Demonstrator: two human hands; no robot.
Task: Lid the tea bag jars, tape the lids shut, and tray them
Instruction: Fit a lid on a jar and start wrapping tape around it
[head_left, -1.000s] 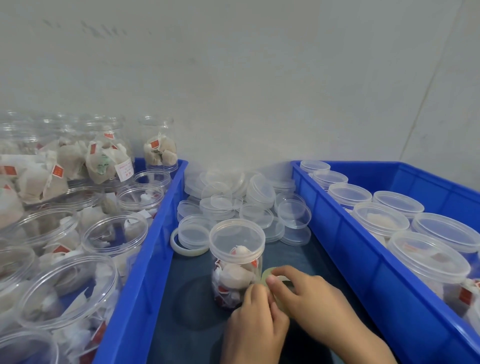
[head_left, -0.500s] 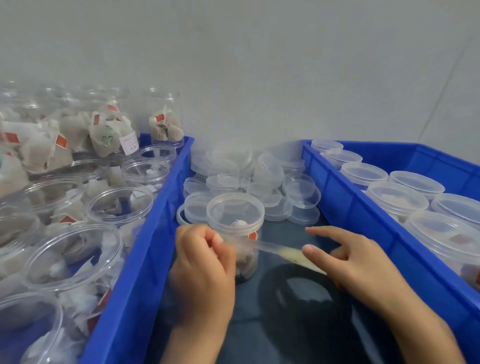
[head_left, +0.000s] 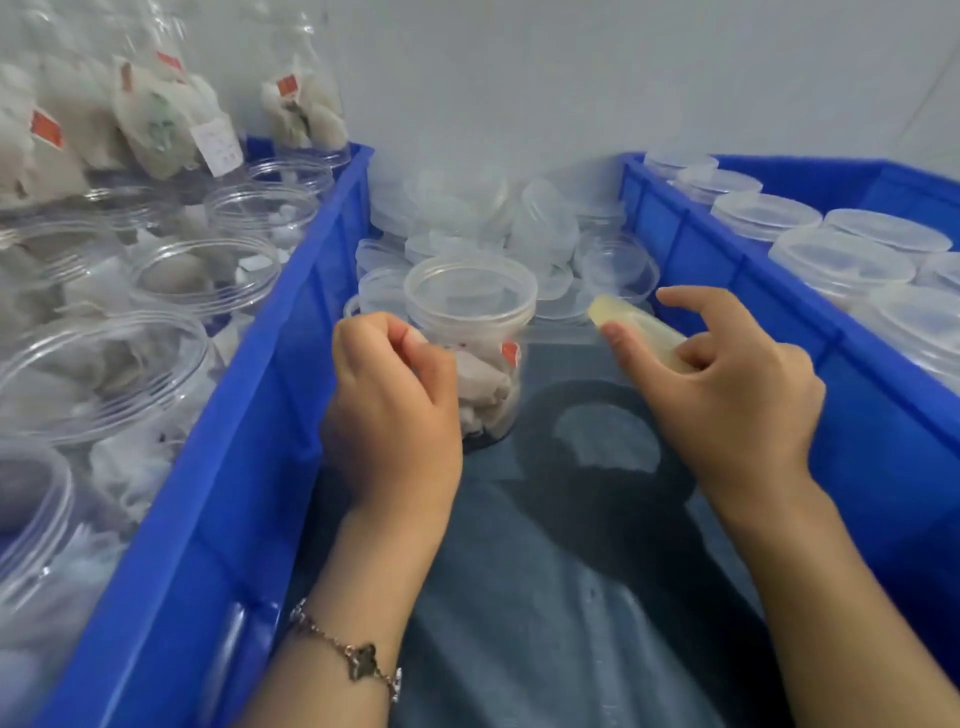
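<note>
A clear jar of tea bags stands upright on the dark cloth between two blue trays, a clear lid on top. My left hand pinches the free end of clear tape against the jar's left side, just under the lid. My right hand holds the yellowish tape roll to the right of the jar. A strip of tape stretches from the roll to the jar.
The left blue tray holds several open jars of tea bags. The right blue tray holds several lidded jars. A pile of loose clear lids lies behind the jar against the wall.
The hands were together at the jar's front; they have moved apart. My left hand went to the jar's left side, my right drew the roll out to the right, and the tape strip lengthened.
</note>
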